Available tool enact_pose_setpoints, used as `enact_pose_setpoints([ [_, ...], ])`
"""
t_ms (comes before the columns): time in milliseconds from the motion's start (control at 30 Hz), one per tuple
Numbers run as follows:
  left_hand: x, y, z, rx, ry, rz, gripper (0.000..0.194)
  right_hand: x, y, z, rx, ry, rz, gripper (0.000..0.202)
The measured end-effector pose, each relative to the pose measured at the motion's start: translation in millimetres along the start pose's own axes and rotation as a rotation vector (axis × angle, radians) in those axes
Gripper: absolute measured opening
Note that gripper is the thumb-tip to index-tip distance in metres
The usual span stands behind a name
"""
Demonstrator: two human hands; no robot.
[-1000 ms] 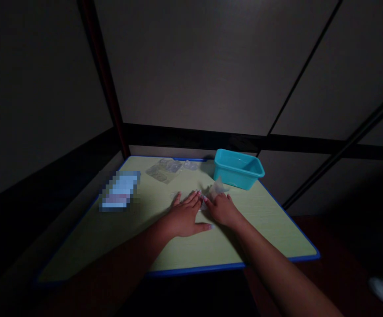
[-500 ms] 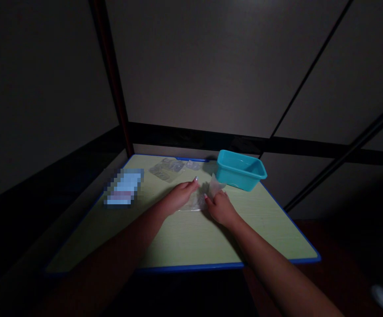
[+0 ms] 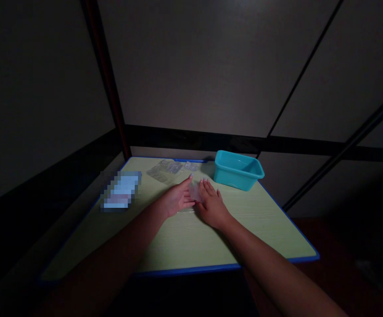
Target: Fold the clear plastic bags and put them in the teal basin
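Note:
A clear plastic piece (image 3: 195, 192) lies between my hands at the middle of the table, its near edge showing as a thin bright line. My left hand (image 3: 177, 198) is beside it on the left, palm turned inward, with fingers apart. On the right, my right hand (image 3: 212, 204) rests palm down with its fingers stretched out, touching the plastic's right side. Behind them, several clear plastic packets (image 3: 168, 169) lie flat near the table's back edge. What is under my right palm is hidden.
The pale table (image 3: 191, 246) has a blue rim. A turquoise basket (image 3: 237, 176) stands at the back right. A blurred-out bright rectangular object (image 3: 122, 191) lies at the left edge. Dark panelled walls rise behind and to the left.
My right hand has let go of the raised plastic flap and flattened, moving slightly left. The flap now lies lower. My left hand has turned and spread its fingers.

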State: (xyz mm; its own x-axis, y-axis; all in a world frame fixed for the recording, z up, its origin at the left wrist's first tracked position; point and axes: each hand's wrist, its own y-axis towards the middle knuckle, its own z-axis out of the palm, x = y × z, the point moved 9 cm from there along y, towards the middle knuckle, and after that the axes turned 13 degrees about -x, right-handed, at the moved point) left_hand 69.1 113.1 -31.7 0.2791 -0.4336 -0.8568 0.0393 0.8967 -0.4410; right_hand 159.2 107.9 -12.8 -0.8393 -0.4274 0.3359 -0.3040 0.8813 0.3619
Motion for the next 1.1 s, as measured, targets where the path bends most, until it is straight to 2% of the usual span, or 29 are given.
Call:
enact_pose_setpoints([
  [100, -4, 3, -0.3, 0.017, -0.026, 0.088, 0.03, 0, -1, 2, 0.04, -0.009, 0.001, 0.072],
  [200, -4, 4, -4.8, 0.002, 0.002, 0.126, 0.022, 0, -1, 2, 0.046, -0.005, 0.005, 0.071],
  [367, -3, 1, -12.7, -0.071, 0.073, 0.099, 0.022, -3, 0, 3, 0.029, -0.011, 0.007, 0.066],
  [500, -6, -2, -17.8, -0.153, 0.112, 0.119, 0.04, -3, 0, 5, 0.039, -0.009, 0.001, 0.066],
  [600, -8, -3, -16.7, -0.158, 0.113, 0.129, 0.038, -3, 0, 5, 0.038, -0.006, -0.001, 0.064],
  [700, -13, -6, -16.0, -0.141, 0.061, 0.118, 0.025, -4, 0, 4, 0.025, -0.019, -0.005, 0.063],
  [833, -15, -6, -14.7, -0.039, 0.002, 0.031, 0.014, -10, 2, 3, 0.004, -0.057, 0.029, 0.065],
  [967, -8, -2, -15.4, 0.037, 0.102, -0.028, 0.027, -13, 2, 2, -0.002, -0.084, 0.057, 0.066],
  [1100, -5, 2, -15.2, -0.027, 0.139, 0.051, 0.044, -9, 2, 3, 0.007, -0.099, 0.037, 0.069],
])
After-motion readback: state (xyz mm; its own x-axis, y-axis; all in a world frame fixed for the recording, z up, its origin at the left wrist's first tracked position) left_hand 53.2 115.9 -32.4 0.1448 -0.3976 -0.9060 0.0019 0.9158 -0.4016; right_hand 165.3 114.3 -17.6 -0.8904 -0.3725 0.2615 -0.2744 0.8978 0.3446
